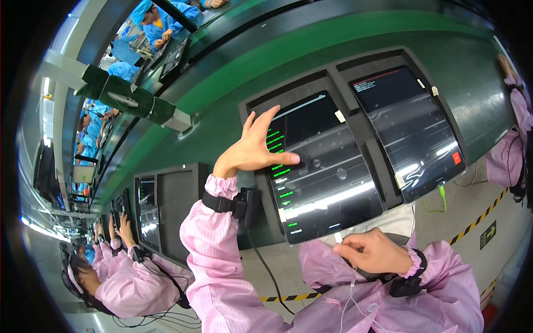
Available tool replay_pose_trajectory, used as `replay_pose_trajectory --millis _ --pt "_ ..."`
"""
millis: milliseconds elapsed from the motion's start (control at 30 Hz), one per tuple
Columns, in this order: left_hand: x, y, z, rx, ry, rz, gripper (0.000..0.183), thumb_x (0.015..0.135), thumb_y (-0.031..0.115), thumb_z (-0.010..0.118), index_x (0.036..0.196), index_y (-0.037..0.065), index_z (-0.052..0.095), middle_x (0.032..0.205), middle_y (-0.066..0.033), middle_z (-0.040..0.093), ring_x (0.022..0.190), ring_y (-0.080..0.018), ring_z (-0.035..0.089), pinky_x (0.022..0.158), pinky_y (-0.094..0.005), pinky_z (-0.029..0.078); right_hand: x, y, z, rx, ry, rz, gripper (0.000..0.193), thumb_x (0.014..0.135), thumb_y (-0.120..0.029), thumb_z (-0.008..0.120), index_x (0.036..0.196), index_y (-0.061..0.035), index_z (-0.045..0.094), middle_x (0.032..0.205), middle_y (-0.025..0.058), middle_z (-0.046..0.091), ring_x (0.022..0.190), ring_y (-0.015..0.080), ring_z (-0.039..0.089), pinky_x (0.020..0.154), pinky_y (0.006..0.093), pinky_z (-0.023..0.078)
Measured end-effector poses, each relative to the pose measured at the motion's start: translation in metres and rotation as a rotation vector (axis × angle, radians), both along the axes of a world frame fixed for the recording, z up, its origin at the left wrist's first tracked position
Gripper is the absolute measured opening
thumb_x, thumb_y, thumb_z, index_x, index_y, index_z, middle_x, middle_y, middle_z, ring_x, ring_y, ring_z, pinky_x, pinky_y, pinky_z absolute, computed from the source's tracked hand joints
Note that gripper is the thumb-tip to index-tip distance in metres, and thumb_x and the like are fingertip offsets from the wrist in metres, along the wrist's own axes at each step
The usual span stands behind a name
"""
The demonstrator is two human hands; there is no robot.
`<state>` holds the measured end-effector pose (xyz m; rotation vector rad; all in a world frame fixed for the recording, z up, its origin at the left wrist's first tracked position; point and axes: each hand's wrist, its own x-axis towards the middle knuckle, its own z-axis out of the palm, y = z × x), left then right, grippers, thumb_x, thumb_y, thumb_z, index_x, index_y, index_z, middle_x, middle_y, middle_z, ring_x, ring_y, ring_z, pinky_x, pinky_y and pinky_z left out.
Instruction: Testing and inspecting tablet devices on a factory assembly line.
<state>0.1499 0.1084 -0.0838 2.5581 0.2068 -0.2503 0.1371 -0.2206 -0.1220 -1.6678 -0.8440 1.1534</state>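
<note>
A large black tablet (325, 166), its screen lit with a list of green text lines, lies in the left bay of a dark foam tray (255, 105). Over the left part of this screen my left hand (252, 149) is open, fingers spread and thumb stretched across the glass; whether it touches cannot be made out. At the tablet's near edge my right hand (377, 252) is closed, thumb and forefinger pinching a white cable plug (338, 237). The thin white cable (351, 288) hangs below that hand. In the tray's right bay lies a second tablet (408, 133) with a mostly dark screen.
A green cable (442, 195) hangs from the second tablet's near edge. Left on the green bench (222, 130) stands another foam tray (177, 202) with a tablet, beside co-workers in pink. A green-wrapped post (125, 100) rises at the far left. Another person's arm (516, 100) shows at right.
</note>
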Motion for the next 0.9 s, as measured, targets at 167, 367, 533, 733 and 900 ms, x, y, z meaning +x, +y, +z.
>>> replay_pose_trajectory --millis 167,367,533,733,900 --pt "-0.003 0.001 -0.004 0.093 -0.068 -0.162 0.13 0.055 0.05 0.088 0.149 0.002 0.013 0.154 -0.0212 0.017 0.145 -0.0353 0.006 0.117 -0.0468 0.009 0.013 -0.026 0.02 0.183 -0.213 0.062 0.022 0.087 -0.017 0.064 0.104 -0.0039 0.064 0.06 0.0079 0.062 0.047 0.0204 0.059 0.045 0.0312 0.046" --pt "-0.014 0.007 -0.008 -0.348 -0.199 0.091 0.12 0.065 0.046 0.084 0.149 0.0 0.01 0.151 -0.0285 0.019 0.144 -0.0365 0.011 0.116 -0.0425 0.012 0.013 -0.038 0.011 0.349 -0.119 0.699 0.031 0.088 -0.012 0.061 0.115 0.0027 0.059 0.1 0.0132 0.065 0.086 0.0278 0.064 0.074 0.0323 0.053" --pt "-0.058 -0.015 -0.021 -0.547 -0.363 0.162 0.109 0.075 0.036 0.079 0.148 -0.005 0.01 0.154 -0.0222 0.015 0.145 -0.0285 0.01 0.116 -0.0372 0.007 0.011 -0.04 0.004 0.468 -0.134 0.506 0.03 0.089 -0.008 0.057 0.118 0.0011 0.058 0.093 0.0122 0.068 0.078 0.0267 0.067 0.069 0.0332 0.056" --pt "-0.108 -0.088 -0.043 -0.739 -0.62 0.427 0.101 0.078 0.037 0.074 0.148 -0.004 0.013 0.156 -0.0202 0.012 0.146 -0.0283 0.008 0.117 -0.0363 0.006 0.022 -0.034 0.006 0.466 -0.171 0.333 0.029 0.088 -0.004 0.057 0.117 0.0002 0.059 0.094 0.0108 0.07 0.078 0.0241 0.068 0.07 0.0315 0.056" --pt "-0.126 -0.114 -0.046 -0.723 -0.632 0.535 0.089 0.076 0.018 0.073 0.146 -0.003 0.023 0.155 -0.0214 0.016 0.145 -0.0303 0.011 0.117 -0.0381 0.007 0.026 -0.028 0.011 0.481 -0.141 0.307 0.03 0.085 0.001 0.058 0.115 0.0014 0.06 0.092 0.0117 0.069 0.078 0.0235 0.069 0.069 0.0316 0.057"
